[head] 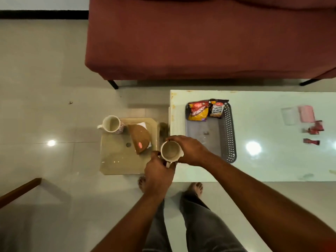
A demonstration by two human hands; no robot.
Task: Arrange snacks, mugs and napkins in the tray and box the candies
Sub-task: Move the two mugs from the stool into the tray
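Both hands hold a white mug [170, 150] between the low stool and the table's left edge. My left hand [158, 174] grips its handle from below, and my right hand [189, 150] clasps its rim and side. A second mug [111, 124] with a patterned outside stands on the glass stool, beside a brown napkin holder [140, 139] with white napkins under it. The dark tray [229, 131] lies on the table with two snack packets [199, 110] [217, 108] at its far end. Red candies [312, 130] and a clear box with a pink lid [298, 115] lie to the right.
A red sofa [200, 37] stands beyond the glossy white table [263, 166]. The small glass stool [116, 160] sits on the tiled floor left of the table. A wooden edge [20, 190] shows at lower left. My bare feet are on the floor below the table edge.
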